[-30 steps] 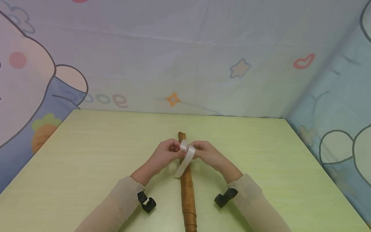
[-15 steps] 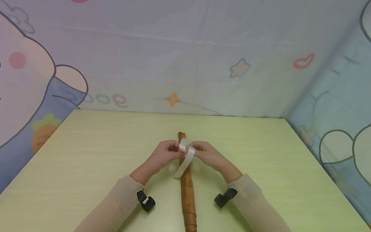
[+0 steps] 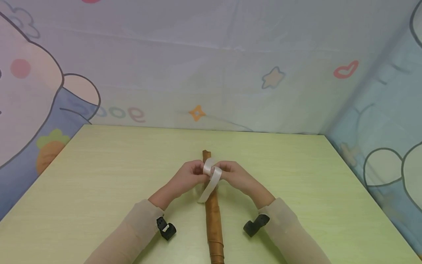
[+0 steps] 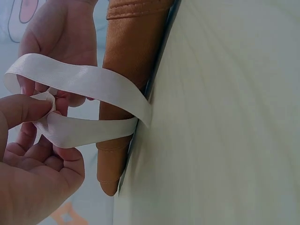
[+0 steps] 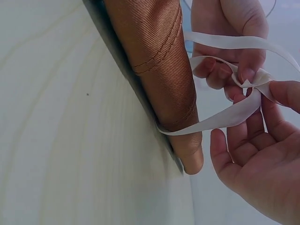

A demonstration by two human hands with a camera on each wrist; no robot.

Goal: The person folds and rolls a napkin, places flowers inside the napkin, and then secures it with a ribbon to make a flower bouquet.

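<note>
A long brown roll (image 3: 214,223) of stitched, smooth cloth or leather lies lengthwise on the table, narrowing to a rounded far end. White ribbon (image 3: 211,187) passes round it close to that end, and one tail hangs over the roll toward the near side. Above the roll, my left hand (image 3: 187,177) pinches the ribbon between thumb and fingers. From the other side my right hand (image 3: 238,178) pinches it too, the fingertips of both hands nearly meeting. In the right wrist view the ribbon (image 5: 229,117) crosses and bunches between the fingers, which partly hide the crossing.
The pale wood-grain table (image 3: 115,165) extends to both sides of the roll. Behind it hangs a printed cloth backdrop (image 3: 158,73). Black wrist cameras (image 3: 167,231) stick out from both cream sleeves (image 3: 132,231), just above the tabletop.
My left hand has shifted slightly left and down, drawing the ribbon's left loop a little with it. My right hand and the brown roll stay almost still.
</note>
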